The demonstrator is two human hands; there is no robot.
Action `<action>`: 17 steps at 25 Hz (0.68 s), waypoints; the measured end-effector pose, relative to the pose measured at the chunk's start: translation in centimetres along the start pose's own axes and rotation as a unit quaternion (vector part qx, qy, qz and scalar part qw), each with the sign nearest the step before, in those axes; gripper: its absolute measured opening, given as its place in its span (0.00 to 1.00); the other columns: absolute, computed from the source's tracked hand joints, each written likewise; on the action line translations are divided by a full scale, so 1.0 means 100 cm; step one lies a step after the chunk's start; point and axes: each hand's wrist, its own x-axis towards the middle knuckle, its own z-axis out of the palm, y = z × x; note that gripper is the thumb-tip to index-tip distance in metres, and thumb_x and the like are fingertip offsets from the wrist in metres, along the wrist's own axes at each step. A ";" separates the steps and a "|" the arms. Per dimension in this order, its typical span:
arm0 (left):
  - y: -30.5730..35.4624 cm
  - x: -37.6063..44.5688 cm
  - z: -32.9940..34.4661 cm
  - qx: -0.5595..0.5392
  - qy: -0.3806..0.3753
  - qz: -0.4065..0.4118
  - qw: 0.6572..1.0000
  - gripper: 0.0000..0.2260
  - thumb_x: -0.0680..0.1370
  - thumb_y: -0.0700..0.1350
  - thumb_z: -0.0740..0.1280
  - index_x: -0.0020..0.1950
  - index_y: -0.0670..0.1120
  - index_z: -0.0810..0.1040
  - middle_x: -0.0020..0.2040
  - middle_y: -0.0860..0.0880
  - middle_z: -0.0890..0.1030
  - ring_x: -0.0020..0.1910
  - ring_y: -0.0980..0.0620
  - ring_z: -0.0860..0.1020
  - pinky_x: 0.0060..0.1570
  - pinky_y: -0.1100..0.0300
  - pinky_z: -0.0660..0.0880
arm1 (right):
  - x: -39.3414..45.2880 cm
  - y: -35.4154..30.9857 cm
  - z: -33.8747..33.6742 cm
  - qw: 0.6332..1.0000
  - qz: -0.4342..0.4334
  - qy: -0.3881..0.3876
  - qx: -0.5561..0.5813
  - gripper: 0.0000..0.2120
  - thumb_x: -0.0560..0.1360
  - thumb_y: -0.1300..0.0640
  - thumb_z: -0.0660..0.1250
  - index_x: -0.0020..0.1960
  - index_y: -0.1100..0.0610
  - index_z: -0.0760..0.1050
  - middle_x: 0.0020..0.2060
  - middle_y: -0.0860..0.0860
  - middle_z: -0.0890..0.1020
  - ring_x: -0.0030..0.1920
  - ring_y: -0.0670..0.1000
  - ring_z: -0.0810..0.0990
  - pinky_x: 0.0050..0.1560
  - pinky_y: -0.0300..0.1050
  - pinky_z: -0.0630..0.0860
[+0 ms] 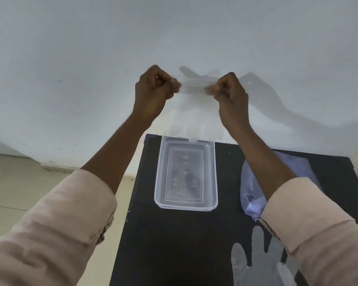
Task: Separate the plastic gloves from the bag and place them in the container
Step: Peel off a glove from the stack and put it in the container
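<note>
Fingers (175,84) of both hands pinched on a clear glove (194,112) above the container (186,205).

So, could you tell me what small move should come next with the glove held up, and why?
Probably lower it. Both hands, left and right, pinch the glove by its cuff, and its fingers hang just over the far edge of the empty container.

Both raised hands, left (153,87) and right (229,89), pinch with closed fingers.
</note>
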 end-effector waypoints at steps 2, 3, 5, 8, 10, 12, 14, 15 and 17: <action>-0.011 -0.014 -0.004 0.025 -0.006 0.034 0.999 0.08 0.73 0.43 0.69 0.41 0.41 0.72 0.42 0.39 0.85 0.46 0.38 0.83 0.49 0.42 0.78 | -0.019 0.005 -0.002 0.999 -0.050 0.010 -0.016 0.05 0.78 0.62 0.59 0.44 0.62 0.68 0.40 0.64 0.81 0.41 0.64 0.78 0.37 0.42 0.68; -0.023 -0.024 -0.006 0.039 -0.017 0.034 0.999 0.09 0.73 0.44 0.70 0.41 0.40 0.72 0.42 0.38 0.85 0.46 0.37 0.82 0.49 0.40 0.77 | -0.033 0.012 -0.002 0.998 -0.057 0.001 -0.025 0.07 0.79 0.61 0.59 0.44 0.63 0.68 0.40 0.64 0.81 0.41 0.63 0.78 0.37 0.42 0.68; -0.056 -0.045 -0.011 0.074 -0.049 0.016 0.996 0.11 0.74 0.46 0.70 0.43 0.40 0.72 0.43 0.37 0.84 0.47 0.36 0.81 0.49 0.40 0.76 | -0.065 0.038 0.001 0.997 -0.052 -0.048 -0.042 0.07 0.80 0.62 0.59 0.45 0.65 0.69 0.42 0.64 0.83 0.43 0.58 0.81 0.38 0.38 0.70; -0.107 -0.078 -0.017 0.156 -0.126 0.005 0.980 0.09 0.78 0.46 0.67 0.45 0.42 0.72 0.45 0.40 0.84 0.46 0.41 0.83 0.46 0.45 0.77 | -0.107 0.084 0.009 0.983 -0.031 -0.136 -0.118 0.04 0.79 0.62 0.60 0.47 0.61 0.72 0.45 0.58 0.84 0.43 0.56 0.82 0.43 0.45 0.75; -0.134 -0.094 -0.021 0.229 -0.197 0.035 0.953 0.06 0.79 0.47 0.64 0.46 0.45 0.71 0.49 0.45 0.84 0.49 0.49 0.83 0.49 0.48 0.80 | -0.127 0.104 0.013 0.964 -0.043 -0.184 -0.185 0.04 0.78 0.61 0.60 0.48 0.59 0.73 0.44 0.55 0.85 0.41 0.56 0.80 0.46 0.49 0.74; -0.151 -0.105 -0.023 0.304 -0.254 0.063 0.916 0.05 0.79 0.48 0.62 0.49 0.48 0.70 0.52 0.47 0.84 0.50 0.49 0.82 0.52 0.47 0.79 | -0.143 0.116 0.015 0.944 -0.045 -0.222 -0.239 0.04 0.78 0.60 0.60 0.48 0.57 0.74 0.46 0.53 0.85 0.43 0.55 0.80 0.53 0.50 0.74; -0.162 -0.113 -0.023 0.356 -0.274 0.073 0.890 0.05 0.80 0.48 0.62 0.51 0.48 0.72 0.54 0.47 0.83 0.53 0.48 0.81 0.67 0.48 0.70 | -0.156 0.123 0.014 0.925 -0.037 -0.252 -0.282 0.08 0.79 0.55 0.56 0.50 0.55 0.74 0.47 0.51 0.85 0.47 0.54 0.82 0.63 0.53 0.72; -0.165 -0.116 -0.023 0.376 -0.279 0.076 0.881 0.06 0.80 0.47 0.62 0.52 0.46 0.73 0.55 0.47 0.83 0.55 0.47 0.81 0.72 0.52 0.62 | -0.160 0.126 0.014 0.915 -0.036 -0.268 -0.299 0.11 0.79 0.53 0.53 0.50 0.54 0.74 0.48 0.50 0.84 0.50 0.53 0.82 0.66 0.53 0.69; -0.170 -0.120 -0.022 0.414 -0.297 0.097 0.855 0.06 0.79 0.47 0.64 0.52 0.46 0.75 0.55 0.47 0.83 0.57 0.46 0.80 0.73 0.55 0.51 | -0.165 0.129 0.013 0.898 -0.034 -0.295 -0.324 0.12 0.78 0.52 0.52 0.51 0.53 0.74 0.50 0.50 0.83 0.54 0.53 0.81 0.70 0.54 0.65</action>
